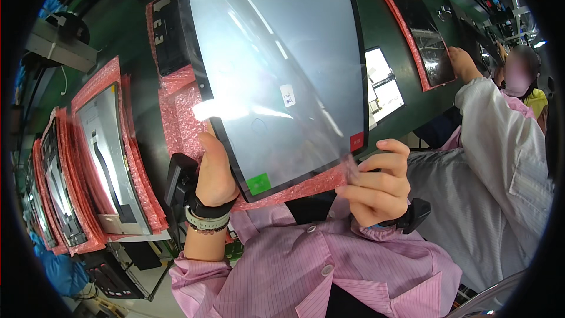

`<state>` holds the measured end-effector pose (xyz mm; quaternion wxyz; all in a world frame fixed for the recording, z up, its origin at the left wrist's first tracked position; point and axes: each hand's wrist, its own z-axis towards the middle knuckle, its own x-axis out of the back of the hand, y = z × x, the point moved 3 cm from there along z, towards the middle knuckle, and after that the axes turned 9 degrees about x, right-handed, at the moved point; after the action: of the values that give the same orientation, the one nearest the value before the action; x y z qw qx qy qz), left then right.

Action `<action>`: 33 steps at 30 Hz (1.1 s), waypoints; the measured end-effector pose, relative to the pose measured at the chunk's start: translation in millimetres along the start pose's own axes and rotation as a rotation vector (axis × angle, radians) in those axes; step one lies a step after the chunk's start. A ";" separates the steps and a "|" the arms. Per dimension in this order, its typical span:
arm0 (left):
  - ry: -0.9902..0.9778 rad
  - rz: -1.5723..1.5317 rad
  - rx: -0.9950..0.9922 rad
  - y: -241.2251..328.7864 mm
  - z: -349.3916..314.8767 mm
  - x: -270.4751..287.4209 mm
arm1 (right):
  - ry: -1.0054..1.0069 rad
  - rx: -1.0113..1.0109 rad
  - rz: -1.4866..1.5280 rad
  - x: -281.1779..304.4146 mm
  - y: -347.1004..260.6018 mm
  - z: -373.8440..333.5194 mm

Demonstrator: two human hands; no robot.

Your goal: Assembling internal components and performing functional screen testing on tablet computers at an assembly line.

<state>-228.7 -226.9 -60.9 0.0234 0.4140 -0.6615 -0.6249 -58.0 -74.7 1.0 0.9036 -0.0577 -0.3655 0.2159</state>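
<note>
A large tablet screen (300, 29) with a black border is tilted up in front of me, showing pale grey-white with a green square at the lower left and a red one at the lower right. My left hand (215, 171) grips its lower left edge, thumb along the side and fingers hidden behind. At the lower right corner, my right hand (381, 188) pinches a clear film (351, 169) between thumb and fingers. The film runs in creases diagonally across the screen, over a small white sticker (287, 95). Pink bubble wrap (294, 185) shows under the lower edge.
Several screen panels in pink bubble wrap (138, 159) stand in a row at left. On the green table (385, 29) lie a wrapped dark panel (170, 35) and a lit device (385, 91). A co-worker's hand (465, 65) touches another black screen (421, 35) at right.
</note>
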 end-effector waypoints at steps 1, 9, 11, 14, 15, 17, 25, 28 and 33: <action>0.013 -0.013 0.013 -0.6 0.5 0.0 | 0.006 -0.020 -0.003 1.2 1.3 -0.3; 0.017 -0.074 0.029 -4.9 2.3 3.0 | 0.079 -0.060 0.038 9.6 9.1 3.9; -0.061 -0.133 0.024 -4.8 1.8 2.3 | 0.082 -0.108 -0.003 9.8 12.3 5.0; 0.097 -0.054 0.016 -8.1 0.1 5.3 | 0.061 -0.170 -0.028 14.5 19.3 7.1; 0.095 -0.003 0.040 -9.2 0.5 5.7 | 0.064 -0.171 -0.031 15.9 22.0 7.5; 0.024 0.013 0.051 -9.8 1.5 5.3 | 0.075 -0.186 -0.031 17.1 28.7 7.6; -0.113 0.204 0.051 -5.6 -1.5 0.8 | 0.308 -0.492 0.073 13.7 45.0 -8.3; -0.156 0.207 0.007 0.3 -1.5 -4.3 | 0.408 -0.560 0.134 14.2 52.1 -10.9; -0.210 0.245 0.017 7.7 -2.9 -11.8 | 0.694 -0.644 0.309 14.8 65.3 -12.9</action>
<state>-223.4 -223.4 -48.0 0.0268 0.2629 -0.7111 -0.6515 -62.4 -8.8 -16.0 0.8655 -0.4561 -0.0787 0.1916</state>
